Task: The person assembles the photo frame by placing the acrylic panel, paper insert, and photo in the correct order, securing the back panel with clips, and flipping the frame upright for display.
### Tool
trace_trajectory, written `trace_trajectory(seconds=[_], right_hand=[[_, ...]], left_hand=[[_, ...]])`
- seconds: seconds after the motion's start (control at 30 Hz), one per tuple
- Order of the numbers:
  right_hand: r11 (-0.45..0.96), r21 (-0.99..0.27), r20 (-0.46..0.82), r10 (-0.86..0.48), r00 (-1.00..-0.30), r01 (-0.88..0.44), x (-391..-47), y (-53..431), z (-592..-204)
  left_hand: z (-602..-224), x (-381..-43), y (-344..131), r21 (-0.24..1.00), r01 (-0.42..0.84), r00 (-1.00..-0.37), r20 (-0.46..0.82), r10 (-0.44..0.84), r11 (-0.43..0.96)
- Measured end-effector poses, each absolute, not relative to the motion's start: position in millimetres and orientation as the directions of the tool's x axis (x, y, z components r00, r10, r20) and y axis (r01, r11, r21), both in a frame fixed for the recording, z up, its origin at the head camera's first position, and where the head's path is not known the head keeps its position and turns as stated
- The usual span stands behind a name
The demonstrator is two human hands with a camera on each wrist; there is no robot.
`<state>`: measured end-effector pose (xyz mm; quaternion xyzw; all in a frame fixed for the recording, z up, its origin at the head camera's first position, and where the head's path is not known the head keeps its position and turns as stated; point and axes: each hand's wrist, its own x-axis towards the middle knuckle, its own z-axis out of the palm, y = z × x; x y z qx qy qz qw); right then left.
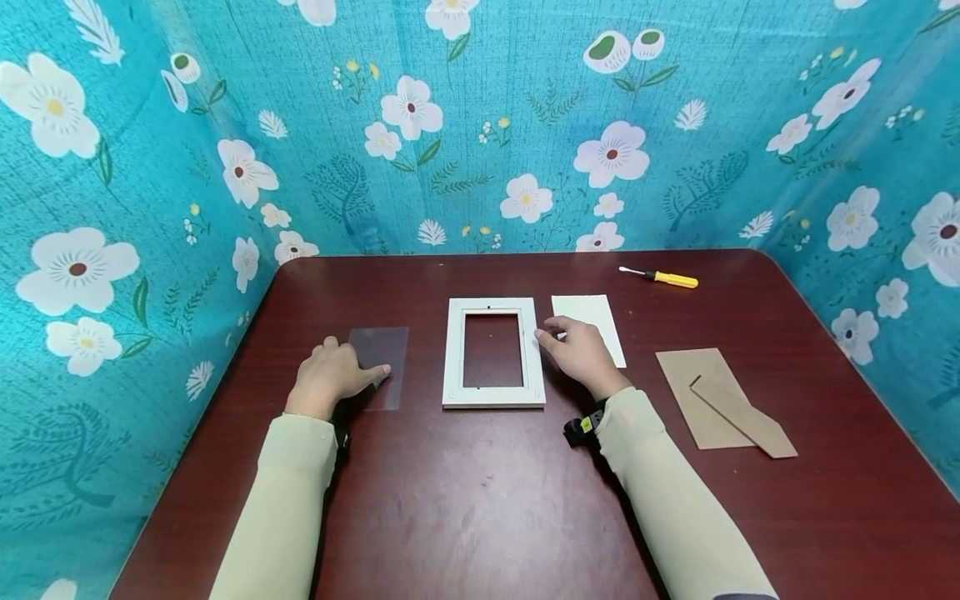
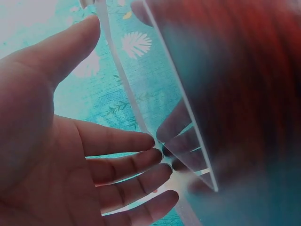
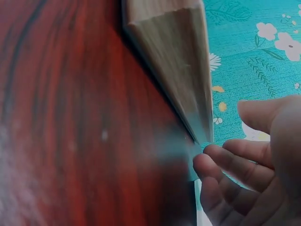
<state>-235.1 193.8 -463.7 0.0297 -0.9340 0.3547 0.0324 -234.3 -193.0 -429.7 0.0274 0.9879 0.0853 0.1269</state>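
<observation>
My left hand (image 1: 330, 377) is at a thin clear sheet (image 1: 386, 342) on the left of the table. In the left wrist view its fingers are extended, with fingertips right at the edge of the sheet (image 2: 181, 84), and the thumb stands apart. A white rectangular picture frame (image 1: 454, 354) with an open middle lies at the centre. Beside its right side is my right hand (image 1: 583, 357), fingers loosely bent and gripping nothing. The frame's wooden side (image 3: 171, 56) rises just ahead of those fingertips in the right wrist view. Partly behind this hand lies a white paper sheet (image 1: 588, 308).
A brown backing board (image 1: 693, 408) with an angled stand leg (image 1: 768, 433) lies at the right. Toward the back right is a yellow-handled screwdriver (image 1: 675, 279). A blue flowered curtain (image 1: 480, 150) closes off the table's back and sides.
</observation>
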Motion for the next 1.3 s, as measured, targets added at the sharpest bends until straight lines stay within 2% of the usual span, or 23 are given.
trace_trajectory(seconds=[0.4, 0.57, 0.9, 1.3], right_hand=[[0.876, -0.421, 0.215, -0.155, -0.964, -0.234, -240, 201, -462], [0.861, -0.463, 0.157, -0.156, -0.975, -0.212, -236, 197, -461], [0.805, -0.592, 0.072, 0.000, -0.997, -0.043, -232, 184, -462], [0.801, -0.597, 0.039, -0.014, -0.999, -0.035, -235, 181, -461]], left_hand=[[-425, -233, -191, 0.171, 0.033, -0.963, -0.258, 0.077, 0.985], [-425, -233, -192, 0.169, 0.026, -0.962, -0.265, 0.071, 0.985], [-426, -240, -191, 0.172, -0.030, -0.952, -0.304, 0.024, 0.985], [-426, -246, -172, 0.111, -0.156, -0.925, -0.365, -0.106, 0.982]])
